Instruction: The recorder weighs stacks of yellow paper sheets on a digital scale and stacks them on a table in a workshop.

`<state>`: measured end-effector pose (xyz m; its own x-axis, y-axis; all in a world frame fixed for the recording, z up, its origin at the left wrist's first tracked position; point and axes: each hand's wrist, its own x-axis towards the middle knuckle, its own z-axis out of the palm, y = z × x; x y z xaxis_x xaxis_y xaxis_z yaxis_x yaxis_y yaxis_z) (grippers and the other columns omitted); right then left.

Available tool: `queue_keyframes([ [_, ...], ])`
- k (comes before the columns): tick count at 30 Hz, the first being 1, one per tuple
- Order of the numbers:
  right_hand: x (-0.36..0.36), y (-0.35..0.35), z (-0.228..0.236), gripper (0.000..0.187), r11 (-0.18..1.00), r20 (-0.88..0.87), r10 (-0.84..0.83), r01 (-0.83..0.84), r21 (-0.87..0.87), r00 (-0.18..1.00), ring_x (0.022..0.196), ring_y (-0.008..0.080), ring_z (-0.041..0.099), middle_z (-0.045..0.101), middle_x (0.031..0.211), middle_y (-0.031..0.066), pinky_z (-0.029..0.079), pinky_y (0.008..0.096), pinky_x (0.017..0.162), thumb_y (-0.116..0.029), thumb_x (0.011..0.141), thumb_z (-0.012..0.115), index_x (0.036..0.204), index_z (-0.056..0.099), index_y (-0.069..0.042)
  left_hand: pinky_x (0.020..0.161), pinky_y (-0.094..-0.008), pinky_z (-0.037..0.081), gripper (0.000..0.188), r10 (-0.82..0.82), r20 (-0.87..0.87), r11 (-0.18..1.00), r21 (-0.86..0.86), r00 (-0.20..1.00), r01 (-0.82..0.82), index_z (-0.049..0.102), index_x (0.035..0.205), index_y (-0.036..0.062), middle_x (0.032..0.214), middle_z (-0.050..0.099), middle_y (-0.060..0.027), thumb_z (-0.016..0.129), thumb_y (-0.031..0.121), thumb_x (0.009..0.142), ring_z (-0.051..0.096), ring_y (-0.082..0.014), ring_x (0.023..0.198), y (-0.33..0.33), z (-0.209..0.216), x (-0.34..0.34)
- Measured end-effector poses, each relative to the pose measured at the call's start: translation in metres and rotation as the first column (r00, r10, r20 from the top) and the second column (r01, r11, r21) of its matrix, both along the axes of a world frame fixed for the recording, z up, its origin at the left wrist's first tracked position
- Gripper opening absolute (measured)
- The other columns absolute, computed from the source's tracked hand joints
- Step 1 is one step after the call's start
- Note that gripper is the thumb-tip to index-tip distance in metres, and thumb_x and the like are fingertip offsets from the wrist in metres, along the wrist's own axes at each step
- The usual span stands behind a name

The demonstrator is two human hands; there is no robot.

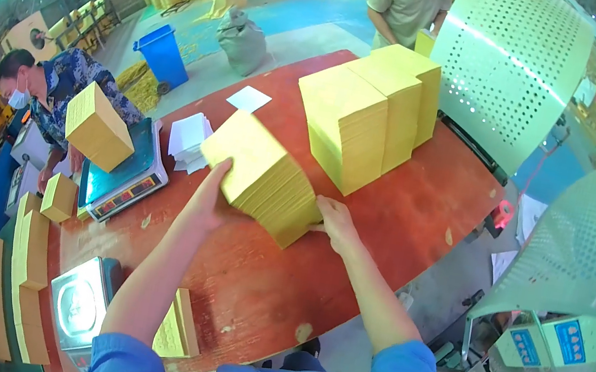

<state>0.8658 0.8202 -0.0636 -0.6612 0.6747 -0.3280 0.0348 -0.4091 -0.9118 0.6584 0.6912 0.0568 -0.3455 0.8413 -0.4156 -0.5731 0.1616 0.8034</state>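
Between my hands, tilted over the red table, is a thick stack of yellow paper sheets. My left hand wraps round its left side, while my right hand grips its right edge low down. The sheets fan slightly along the near side. Just beyond, large blocks of stacked yellow paper stand together on the table. White paper sheets lie left of my stack, and a single white sheet lies farther back.
A scale at left bears another yellow stack, with a co-worker beside it. A second scale sits near my left forearm. Perforated metal guards stand at right. Another person stands at the far side.
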Motion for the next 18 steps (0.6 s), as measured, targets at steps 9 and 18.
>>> queue_keyframes([
  [9,0.048,-0.003,-0.041,0.023,0.575,-0.182,-0.336,0.355,0.738,0.924,0.095,0.0219,0.064,0.063,0.114,0.0137,0.05,0.0272,0.08,0.008,0.084,0.058,0.103,0.065,-0.004,0.094,-0.0739,0.033,0.068,-0.099,-0.052,0.969,-0.231,0.994,0.085,0.043,0.141,0.018,0.14,0.049,-0.0119,0.057,0.057,0.087,0.047,-0.0424,0.124,0.106,0.0,-0.012],
  [18,0.074,0.023,-0.074,0.027,0.66,-0.064,-0.287,0.246,0.71,0.956,0.108,0.0232,0.058,0.06,0.12,0.0132,0.051,0.0341,0.09,0.005,0.09,0.051,0.115,0.061,0.003,0.108,-0.0504,0.032,0.09,-0.123,-0.407,0.982,0.082,0.905,0.171,0.031,0.149,0.0132,0.152,0.034,-0.0114,0.052,0.072,0.084,0.036,-0.0305,0.136,0.015,0.061,0.028],
])
